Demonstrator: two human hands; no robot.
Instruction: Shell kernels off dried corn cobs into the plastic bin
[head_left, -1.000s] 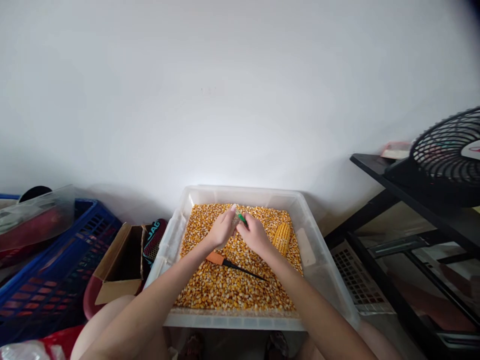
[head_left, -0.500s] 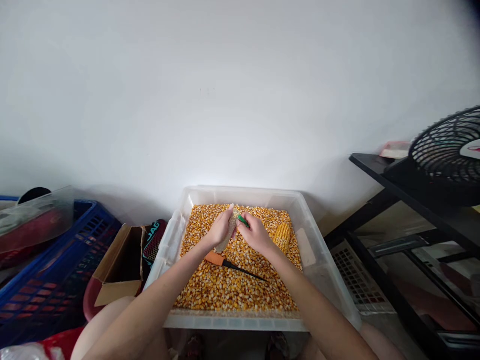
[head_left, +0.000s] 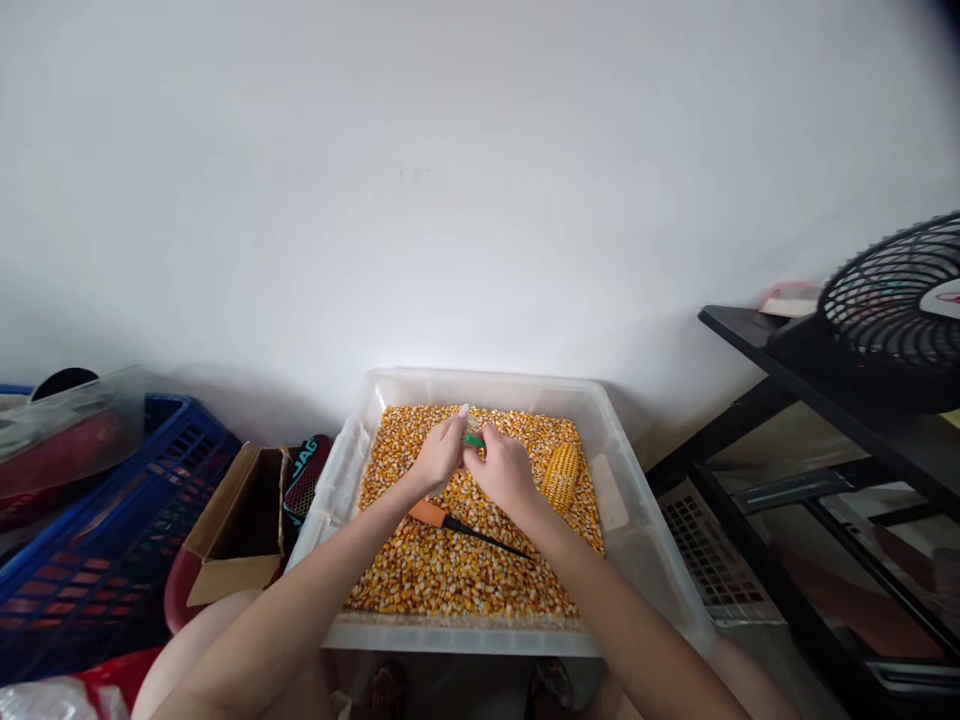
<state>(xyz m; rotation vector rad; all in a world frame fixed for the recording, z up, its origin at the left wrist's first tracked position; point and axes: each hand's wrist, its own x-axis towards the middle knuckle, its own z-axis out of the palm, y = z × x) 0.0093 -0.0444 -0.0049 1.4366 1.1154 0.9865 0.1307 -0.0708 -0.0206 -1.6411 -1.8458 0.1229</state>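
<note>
My left hand (head_left: 442,452) is closed around a pale, stripped corn cob (head_left: 472,424), which it mostly hides. Pinched in my right hand (head_left: 504,464) is a small green tool (head_left: 473,440), pressed against the cob; its working end is hidden. Both hands meet above loose corn kernels (head_left: 450,580) that fill a clear plastic bin (head_left: 652,590). On the kernels below my hands lies a tool with an orange handle (head_left: 428,514) and a thin dark shaft (head_left: 487,539). A yellow ear of corn (head_left: 561,478) with its kernels on rests right of my right hand.
To the left stand an open cardboard box (head_left: 232,580) and a blue plastic crate (head_left: 82,590). A black metal rack (head_left: 780,370) on the right bears a black fan (head_left: 892,290). Behind the bin rises a white wall (head_left: 480,200).
My right hand has moved slightly left, bringing the green tool closer to my left hand. The lower part of the cob, visible before, is now hidden.
</note>
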